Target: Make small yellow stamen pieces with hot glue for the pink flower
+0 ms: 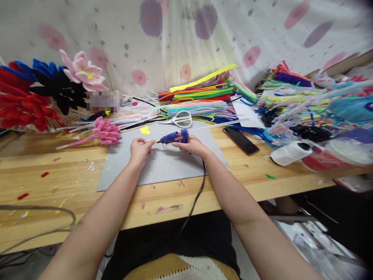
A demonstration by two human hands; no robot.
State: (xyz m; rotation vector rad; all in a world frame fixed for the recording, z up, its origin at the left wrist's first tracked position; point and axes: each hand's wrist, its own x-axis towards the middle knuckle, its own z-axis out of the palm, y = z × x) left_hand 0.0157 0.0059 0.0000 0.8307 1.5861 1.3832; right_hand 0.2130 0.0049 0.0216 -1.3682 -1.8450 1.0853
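Note:
Over the grey cutting mat (116, 171), my right hand (194, 147) is wrapped round a blue hot glue gun (173, 137). Its nozzle points left, and a small red light glows near the grip. My left hand (139, 151) pinches a thin pale stem (147, 140), whose tip is at or very near the nozzle; contact cannot be made out. Yellow pieces (145, 130) lie on the mat just beyond my left hand. Behind the glue gun rest white-handled scissors (183, 119). A black cord (201, 186) runs from the gun over the table's front edge.
A pink fuzzy flower (105, 131) lies left of the mat, below several finished flowers (84, 72). Bundles of coloured pipe cleaners (198, 93) line the back. To the right are a phone (241, 140) and a white thread spool (290, 153). Scraps dot the wooden table (75, 167).

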